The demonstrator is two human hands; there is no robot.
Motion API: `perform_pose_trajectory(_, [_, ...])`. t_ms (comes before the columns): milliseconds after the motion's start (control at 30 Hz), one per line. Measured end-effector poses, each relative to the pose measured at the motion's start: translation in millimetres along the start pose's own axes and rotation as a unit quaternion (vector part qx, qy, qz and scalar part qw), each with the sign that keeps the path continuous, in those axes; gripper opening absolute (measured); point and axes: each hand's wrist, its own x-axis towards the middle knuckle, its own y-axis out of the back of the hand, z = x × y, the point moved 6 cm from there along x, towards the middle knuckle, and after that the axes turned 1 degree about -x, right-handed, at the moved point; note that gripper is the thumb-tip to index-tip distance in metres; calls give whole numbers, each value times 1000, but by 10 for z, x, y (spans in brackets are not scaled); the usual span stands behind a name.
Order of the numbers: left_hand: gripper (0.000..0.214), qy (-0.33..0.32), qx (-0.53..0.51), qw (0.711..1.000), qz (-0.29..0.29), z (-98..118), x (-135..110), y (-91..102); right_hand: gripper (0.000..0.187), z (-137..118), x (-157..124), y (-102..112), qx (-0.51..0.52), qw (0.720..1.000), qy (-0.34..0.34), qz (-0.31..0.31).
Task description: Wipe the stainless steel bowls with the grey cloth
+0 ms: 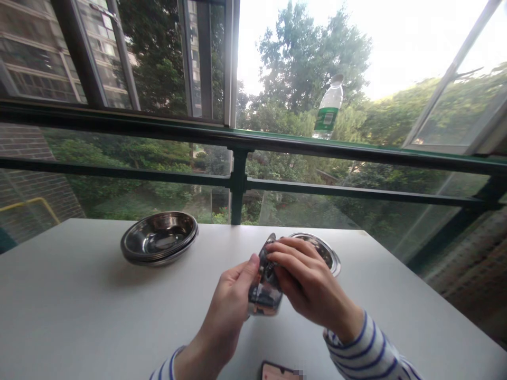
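Note:
Both my hands are raised above the white table (166, 311), around a shiny metal dish (266, 295) that is tilted on edge and full of reflections. My left hand (232, 298) grips its left side, thumb on the near face. From the right, the fingers of my right hand (304, 274) are bent together over its upper part. Whether anything small lies under those fingers is hidden. Just behind my right hand, a round metal bowl (335, 259) rests on the table, partly covered from view.
A stack of metal bowls (158, 237) stands at the table's back left. A phone (279, 372) lies at the near edge, partly cut off. Beyond the table runs a dark green railing (237, 184), with a clear green-labelled bottle (328, 111) upright on the ledge.

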Motion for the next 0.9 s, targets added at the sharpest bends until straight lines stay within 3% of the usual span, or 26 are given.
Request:
perform_pose_trajectory(100, [26,2,-4,1000,-8,1,8,9,19,-46,3,-26,3,999,22,-24])
perform_pose_trajectory(267, [30,-5,15,1000,6,15,-4,23,24,20,0,13,-3,999,-28,16])
perform_pose_trajectory(467, [26,3,-2,1000,7,12,15,24,20,-88,4,-57,7,999,24,-36])
perform_pose_trajectory(633, [29,2,2,1000,21,18,12,49,24,20,-9,-30,3,1000,-30,6])
perform_pose_trajectory(800, [27,4,-10,1000,10,13,25,56,20,-76,1,-75,15,999,26,-44])
perform_pose_trajectory(900, [29,2,-2,1000,11,17,25,54,21,-28,3,-54,14,1000,-2,-26])
